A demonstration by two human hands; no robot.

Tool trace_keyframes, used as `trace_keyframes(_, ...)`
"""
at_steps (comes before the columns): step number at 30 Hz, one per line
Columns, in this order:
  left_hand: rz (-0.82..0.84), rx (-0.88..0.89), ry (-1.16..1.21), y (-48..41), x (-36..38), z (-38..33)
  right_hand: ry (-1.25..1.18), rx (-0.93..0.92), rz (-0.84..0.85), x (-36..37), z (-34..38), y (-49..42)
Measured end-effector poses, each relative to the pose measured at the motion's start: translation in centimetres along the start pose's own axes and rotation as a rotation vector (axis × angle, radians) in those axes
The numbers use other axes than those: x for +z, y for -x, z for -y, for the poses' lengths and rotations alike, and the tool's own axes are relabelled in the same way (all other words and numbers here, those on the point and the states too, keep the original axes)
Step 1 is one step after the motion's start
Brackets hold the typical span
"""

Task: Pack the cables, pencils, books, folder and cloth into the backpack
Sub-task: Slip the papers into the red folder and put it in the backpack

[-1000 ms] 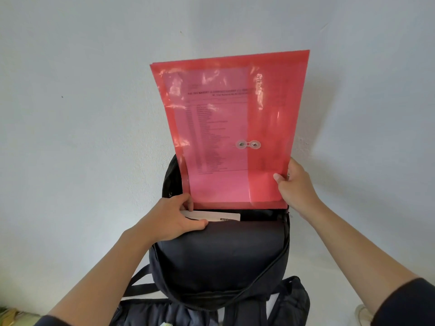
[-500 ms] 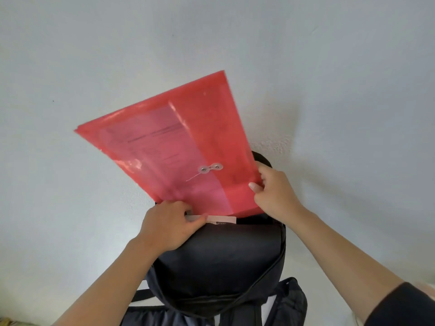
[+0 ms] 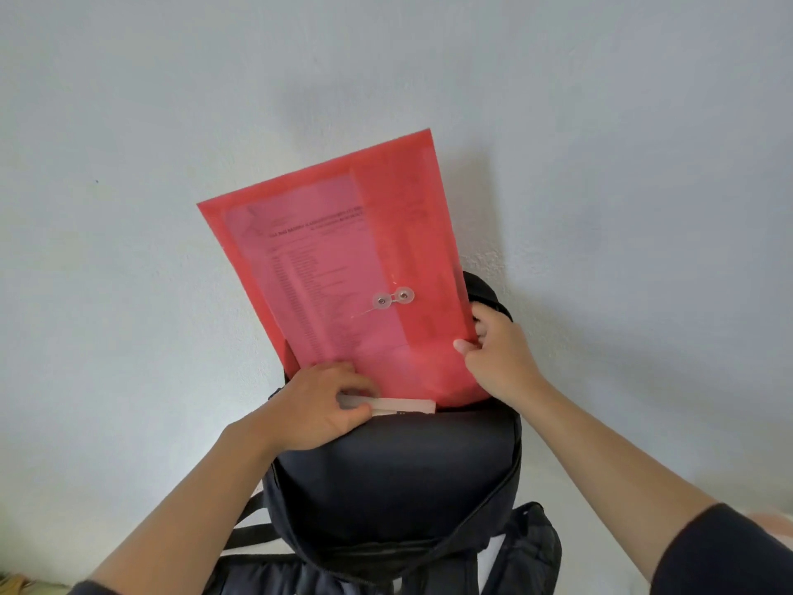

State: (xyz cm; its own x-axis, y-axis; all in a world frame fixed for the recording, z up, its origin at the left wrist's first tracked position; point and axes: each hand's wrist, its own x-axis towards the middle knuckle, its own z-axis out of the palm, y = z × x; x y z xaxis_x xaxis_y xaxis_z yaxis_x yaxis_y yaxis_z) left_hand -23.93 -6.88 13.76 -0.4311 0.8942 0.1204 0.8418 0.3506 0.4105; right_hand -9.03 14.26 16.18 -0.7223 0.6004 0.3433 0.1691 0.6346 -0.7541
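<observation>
A red translucent folder with a printed sheet inside and a string-and-button clasp stands tilted left, its lower end inside the open mouth of a black backpack. My right hand pinches the folder's lower right edge, thumb on the front. My left hand grips the front lip of the backpack's opening, fingers curled over it and touching the white top edge of a book that sticks out of the bag. The folder's bottom corners are hidden inside the bag.
The backpack stands upright against a plain white wall on a white surface. Its black straps lie in front near me. A pale pink object shows at the right edge.
The folder has swung from a steep leftward tilt to more upright and has sunk a little deeper into the backpack. My right hand moved right with its edge. My left hand has kept its grip.
</observation>
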Motion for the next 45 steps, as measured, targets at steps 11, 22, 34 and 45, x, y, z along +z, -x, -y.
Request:
trace_keyframes(11,-0.088,0.041,0.121,0.2,0.3,0.4,0.086,-0.055,0.15,-0.2,-1.4,1.6)
trace_keyframes(22,-0.16,0.061,0.045,0.8,0.9,0.0,0.122,0.019,0.227,-2.0,0.8,1.1)
trace_keyframes(34,-0.21,0.175,-0.14,1.0,1.3,-0.2,-0.258,0.234,0.32,-0.2,-0.2,1.9)
trace_keyframes(45,-0.22,0.16,-0.023,1.2,1.2,-0.4,-0.046,0.241,0.348,-0.6,-0.1,1.2)
